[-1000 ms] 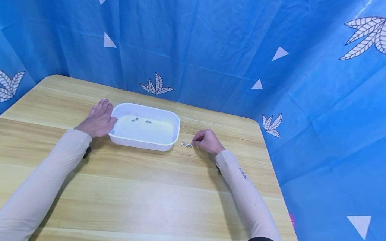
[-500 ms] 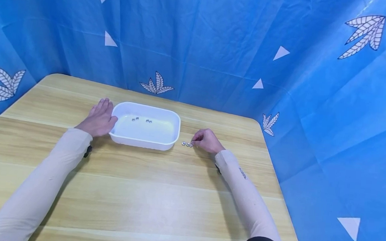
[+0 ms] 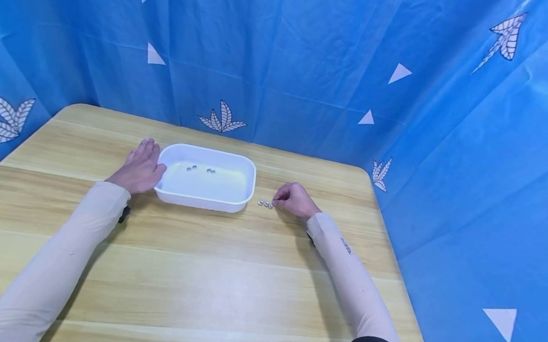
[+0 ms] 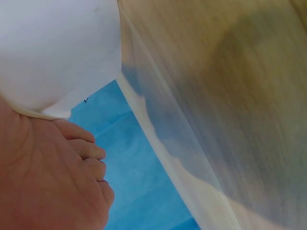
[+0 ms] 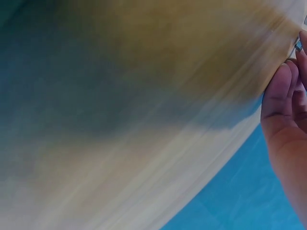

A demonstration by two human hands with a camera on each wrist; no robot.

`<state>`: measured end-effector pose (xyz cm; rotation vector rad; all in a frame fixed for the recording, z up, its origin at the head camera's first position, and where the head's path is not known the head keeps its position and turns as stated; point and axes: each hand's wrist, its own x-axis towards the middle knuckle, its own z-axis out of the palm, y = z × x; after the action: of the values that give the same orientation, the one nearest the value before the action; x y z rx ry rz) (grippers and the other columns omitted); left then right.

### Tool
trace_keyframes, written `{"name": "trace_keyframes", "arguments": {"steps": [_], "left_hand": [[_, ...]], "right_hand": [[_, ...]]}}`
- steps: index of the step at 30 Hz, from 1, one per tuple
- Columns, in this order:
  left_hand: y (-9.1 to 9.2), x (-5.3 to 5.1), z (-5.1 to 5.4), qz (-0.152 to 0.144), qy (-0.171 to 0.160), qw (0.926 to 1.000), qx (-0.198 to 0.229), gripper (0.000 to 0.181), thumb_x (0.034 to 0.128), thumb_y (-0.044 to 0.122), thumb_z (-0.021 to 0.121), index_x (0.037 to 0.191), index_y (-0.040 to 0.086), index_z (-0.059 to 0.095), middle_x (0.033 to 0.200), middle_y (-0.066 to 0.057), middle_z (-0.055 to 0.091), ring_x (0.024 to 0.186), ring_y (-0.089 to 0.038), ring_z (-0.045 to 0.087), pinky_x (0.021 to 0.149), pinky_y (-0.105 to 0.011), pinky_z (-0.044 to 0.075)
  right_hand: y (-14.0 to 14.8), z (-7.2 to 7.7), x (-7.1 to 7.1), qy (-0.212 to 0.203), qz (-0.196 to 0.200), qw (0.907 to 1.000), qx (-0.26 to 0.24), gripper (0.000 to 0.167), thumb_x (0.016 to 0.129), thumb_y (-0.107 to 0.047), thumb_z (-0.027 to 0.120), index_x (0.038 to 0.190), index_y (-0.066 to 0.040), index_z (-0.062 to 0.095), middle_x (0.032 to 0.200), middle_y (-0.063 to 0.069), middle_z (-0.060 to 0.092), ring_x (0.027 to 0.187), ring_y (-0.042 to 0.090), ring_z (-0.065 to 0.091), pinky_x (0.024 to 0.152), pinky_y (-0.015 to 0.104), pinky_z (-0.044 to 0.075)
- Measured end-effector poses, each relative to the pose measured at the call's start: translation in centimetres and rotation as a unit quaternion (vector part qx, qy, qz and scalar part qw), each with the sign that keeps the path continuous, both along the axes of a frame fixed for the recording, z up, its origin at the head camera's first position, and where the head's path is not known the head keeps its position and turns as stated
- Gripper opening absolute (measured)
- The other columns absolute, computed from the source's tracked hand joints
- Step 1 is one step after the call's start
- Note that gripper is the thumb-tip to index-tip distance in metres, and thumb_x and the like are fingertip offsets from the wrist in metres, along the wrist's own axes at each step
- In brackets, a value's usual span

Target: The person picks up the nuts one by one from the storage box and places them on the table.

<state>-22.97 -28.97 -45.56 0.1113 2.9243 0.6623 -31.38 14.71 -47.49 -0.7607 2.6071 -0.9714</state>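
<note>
A white plastic tray (image 3: 205, 195) stands on the wooden table, with several small shiny round pieces (image 3: 209, 170) on its floor. My left hand (image 3: 139, 169) rests against its left rim, fingers straight along the outside and thumb over the edge. The left wrist view has the tray's white wall (image 4: 62, 48) touching the palm. To the right of the tray, small shiny pieces (image 3: 260, 203) lie in a short row. At the row's right end my right hand (image 3: 296, 200) pinches another between thumb and index finger; only a bit of this shiny piece (image 5: 298, 46) shows in the right wrist view.
The wooden table (image 3: 228, 284) extends in front of the tray and to both sides. A blue curtain (image 3: 311, 46) with white leaves and triangles hangs behind the table and along its right side.
Both hands, the tray and the small pieces keep nearly the same places. On the right, the blue curtain's folds and printed leaves have shifted.
</note>
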Motion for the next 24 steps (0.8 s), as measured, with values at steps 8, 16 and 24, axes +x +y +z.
{"name": "trace_keyframes", "arguments": {"steps": [8, 16, 24], "left_hand": [[-0.16, 0.05, -0.09, -0.004, 0.003, 1.0000, 0.001, 0.076, 0.1083, 0.039, 0.012, 0.156, -0.016, -0.010, 0.165, -0.036, -0.019, 0.156, -0.052, -0.019, 0.127, -0.067, -0.008], [-0.22, -0.09, -0.13, -0.002, 0.003, 1.0000, -0.001, 0.076, 0.1080, 0.038, 0.011, 0.156, -0.016, -0.010, 0.165, -0.036, -0.019, 0.156, -0.052, -0.020, 0.127, -0.067, -0.008], [-0.15, -0.29, -0.21, -0.002, 0.001, 1.0000, -0.002, 0.076, 0.1082, 0.039, 0.012, 0.157, -0.016, -0.010, 0.166, -0.036, -0.019, 0.156, -0.051, -0.020, 0.127, -0.067, -0.008]], "right_hand": [[0.65, 0.12, 0.24, -0.011, -0.003, 0.9999, 0.009, 0.005, 0.088, -0.007, 0.079, 0.092, -0.004, 0.080, 0.095, 0.008, 0.075, 0.079, 0.009, 0.062, 0.070, 0.020, 0.051], [0.78, 0.37, 0.63, -0.018, -0.006, 0.9998, 0.008, 0.004, 0.088, -0.006, 0.079, 0.092, -0.004, 0.080, 0.095, 0.011, 0.076, 0.077, 0.010, 0.061, 0.068, 0.020, 0.049], [0.99, 0.40, 0.71, -0.041, -0.012, 0.9991, 0.003, 0.011, 0.085, -0.008, 0.082, 0.094, -0.005, 0.078, 0.090, 0.006, 0.074, 0.076, 0.010, 0.061, 0.067, 0.020, 0.050]]}}
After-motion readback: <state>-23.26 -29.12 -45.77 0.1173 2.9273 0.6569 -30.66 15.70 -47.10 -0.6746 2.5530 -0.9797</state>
